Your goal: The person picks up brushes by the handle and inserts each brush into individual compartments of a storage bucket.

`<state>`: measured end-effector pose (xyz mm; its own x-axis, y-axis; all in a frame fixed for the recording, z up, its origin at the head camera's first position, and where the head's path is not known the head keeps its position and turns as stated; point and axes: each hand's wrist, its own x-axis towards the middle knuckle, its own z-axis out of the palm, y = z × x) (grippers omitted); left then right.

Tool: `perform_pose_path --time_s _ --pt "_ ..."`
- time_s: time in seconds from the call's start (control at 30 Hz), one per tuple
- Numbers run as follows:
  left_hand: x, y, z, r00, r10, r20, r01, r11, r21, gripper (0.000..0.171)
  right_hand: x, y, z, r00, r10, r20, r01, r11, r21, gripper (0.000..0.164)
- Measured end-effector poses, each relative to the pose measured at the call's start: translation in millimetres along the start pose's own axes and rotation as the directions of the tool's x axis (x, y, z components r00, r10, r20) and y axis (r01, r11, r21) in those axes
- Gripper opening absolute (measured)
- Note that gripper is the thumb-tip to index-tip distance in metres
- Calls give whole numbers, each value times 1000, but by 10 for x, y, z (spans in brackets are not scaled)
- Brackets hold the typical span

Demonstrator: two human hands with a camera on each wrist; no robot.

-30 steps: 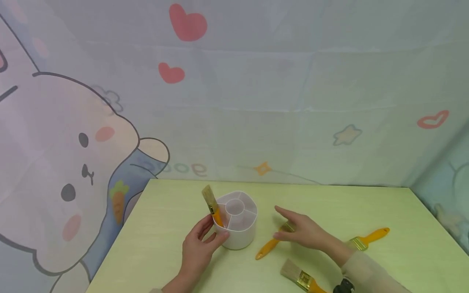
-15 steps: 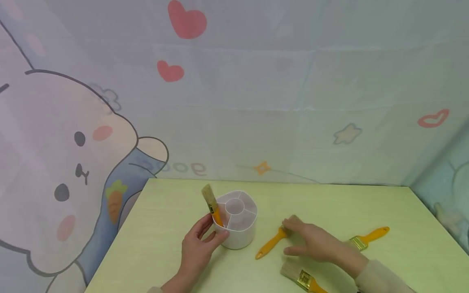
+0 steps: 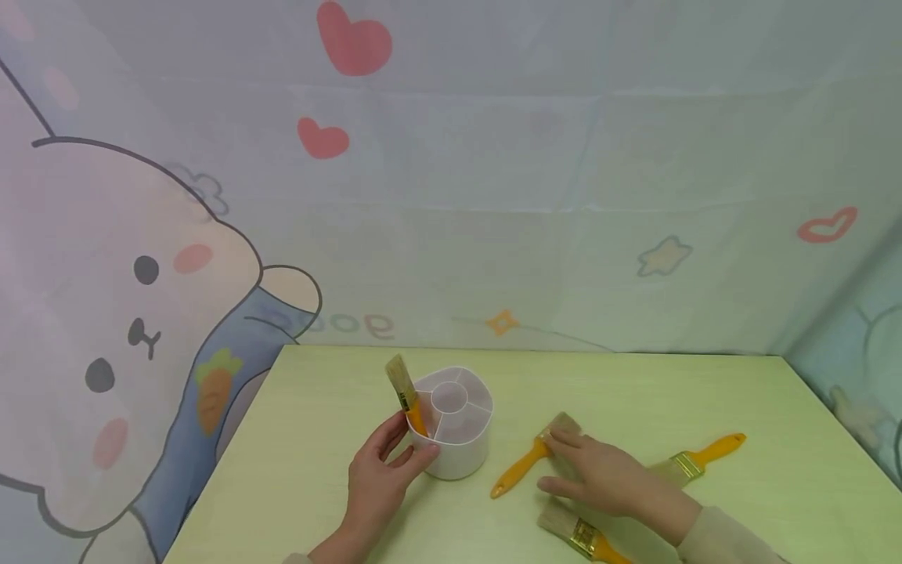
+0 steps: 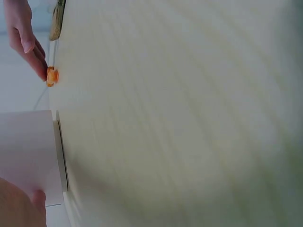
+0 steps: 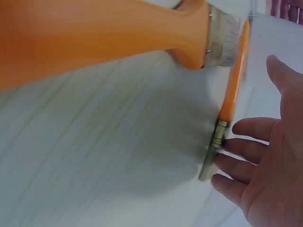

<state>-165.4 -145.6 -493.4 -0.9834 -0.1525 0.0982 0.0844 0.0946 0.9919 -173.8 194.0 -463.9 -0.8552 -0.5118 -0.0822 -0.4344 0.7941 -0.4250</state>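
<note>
My left hand (image 3: 377,478) grips the side of a white round desk organizer (image 3: 461,456) with several compartments, thumb in front and fingers behind. A paintbrush (image 3: 414,415) with an orange handle leans in its left compartment, bristles up. To the right, another orange-handled paintbrush (image 3: 517,472) lies on the table, bristles pointing away. Over its metal band and bristles is my right hand (image 3: 609,478). The right wrist view shows that hand's fingers (image 5: 248,149) spread and gently bent, tips right at the metal band (image 5: 220,134), the thumb apart from it.
A wider paintbrush (image 3: 583,536) lies nearer the front edge, below the right hand; its orange handle (image 5: 118,33) looms large in the right wrist view. Another paintbrush (image 3: 715,452) lies farther right, partly behind the right forearm. A printed cloth (image 3: 493,196) hangs behind the table (image 3: 338,384).
My right hand has drawn back to the right and slightly down, uncovering more of the middle paintbrush's bristles. The left hand and organizer stay where they were.
</note>
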Motion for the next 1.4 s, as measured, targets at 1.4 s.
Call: perform_pose_path --time_s 1.4 --pt "9 -65 -19 999 44 17 -45 999 23 73 399 265 90 991 -98 -91 84 986 -144 79"
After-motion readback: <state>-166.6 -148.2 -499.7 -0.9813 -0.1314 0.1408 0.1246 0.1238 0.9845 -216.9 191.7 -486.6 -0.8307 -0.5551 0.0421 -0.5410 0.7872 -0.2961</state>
